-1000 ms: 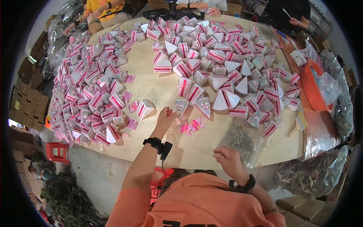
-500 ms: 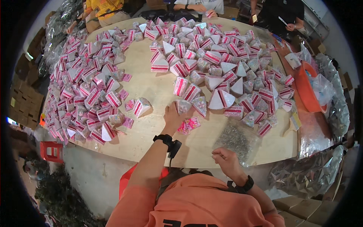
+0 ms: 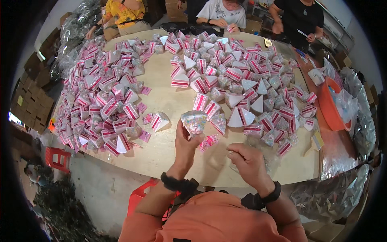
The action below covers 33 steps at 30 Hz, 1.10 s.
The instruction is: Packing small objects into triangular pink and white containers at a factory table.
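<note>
My left hand is closed around a toy cake slice, lifted above the table with its speckled, glittery side showing. To its right, my right hand is pinched, thumb against forefinger; whatever it holds is too small to make out. Between the hands lies a small pile of pink tags on the wooden tabletop. A clear bag of small silvery bits lies partly hidden behind my right hand. A tagged cake slice stands by itself left of my left hand.
Cake slices with pink tags are heaped on the left. Another heap of slices covers the table's centre and right. An orange basin stands at the right edge. Three people are at the far side. A red stool stands lower left.
My left hand has raised the cake slice off the table and turned it. My right hand has moved up and inward, nearer to it, now in front of the clear bag.
</note>
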Motion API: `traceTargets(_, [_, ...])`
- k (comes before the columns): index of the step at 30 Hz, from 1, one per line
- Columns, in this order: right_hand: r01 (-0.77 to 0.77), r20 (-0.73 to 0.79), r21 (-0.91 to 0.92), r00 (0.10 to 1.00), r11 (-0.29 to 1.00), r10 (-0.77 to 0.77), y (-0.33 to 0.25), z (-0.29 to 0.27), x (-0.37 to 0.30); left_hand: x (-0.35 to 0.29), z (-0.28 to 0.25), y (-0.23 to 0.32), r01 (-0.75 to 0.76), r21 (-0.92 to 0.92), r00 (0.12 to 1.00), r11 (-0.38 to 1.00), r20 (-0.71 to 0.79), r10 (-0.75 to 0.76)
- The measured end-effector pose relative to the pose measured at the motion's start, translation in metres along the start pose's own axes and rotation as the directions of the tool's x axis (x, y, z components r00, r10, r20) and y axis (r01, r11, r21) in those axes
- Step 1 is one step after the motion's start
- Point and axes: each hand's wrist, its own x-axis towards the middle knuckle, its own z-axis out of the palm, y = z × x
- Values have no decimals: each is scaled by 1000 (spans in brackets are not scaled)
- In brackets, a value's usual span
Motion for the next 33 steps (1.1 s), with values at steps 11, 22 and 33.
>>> traceTargets(11, [331, 90, -140, 943, 933, -321, -44, 18, 27, -34, 19, 45, -177, -75, 984, 981, 5, 177])
traceTargets(22, [402, 86, -286, 915, 870, -394, -47, 19, 28, -40, 23, 46, -301, 30, 951, 953, -71, 302])
traceTargets(33, [470, 54, -365, 873, 804, -485, -44, 20, 30, -39, 27, 44, -327, 98, 940, 940, -70, 334])
